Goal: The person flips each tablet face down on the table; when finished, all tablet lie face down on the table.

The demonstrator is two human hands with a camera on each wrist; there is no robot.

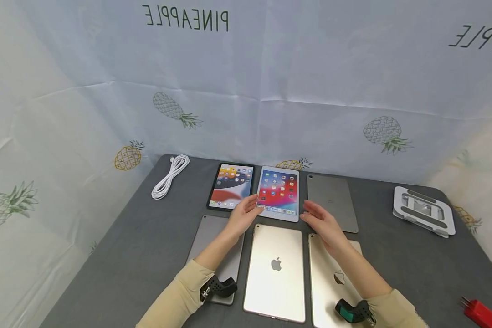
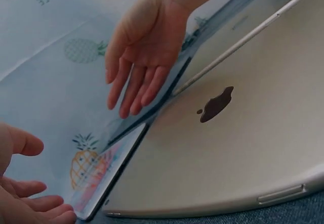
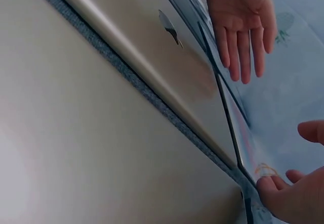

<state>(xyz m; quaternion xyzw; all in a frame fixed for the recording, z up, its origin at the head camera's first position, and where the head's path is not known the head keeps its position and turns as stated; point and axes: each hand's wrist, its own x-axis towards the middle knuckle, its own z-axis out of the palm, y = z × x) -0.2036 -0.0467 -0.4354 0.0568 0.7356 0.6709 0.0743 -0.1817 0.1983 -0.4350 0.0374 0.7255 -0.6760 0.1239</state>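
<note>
A white-framed tablet lies screen up in the back row, its screen lit with app icons. My left hand is at its lower left edge, fingers extended and overlapping the corner in the head view. Off its lower right corner, my right hand is held with the palm turned inward and nothing in it. Both palms face each other in the left wrist view, where the right hand shows relaxed fingers. Below the hands, a gold tablet lies face down between my forearms.
A black-framed lit tablet lies back left, and a grey face-down tablet back right. Under my forearms lie another grey tablet and a second gold one. A coiled white cable, folded stand and red plug lie farther out.
</note>
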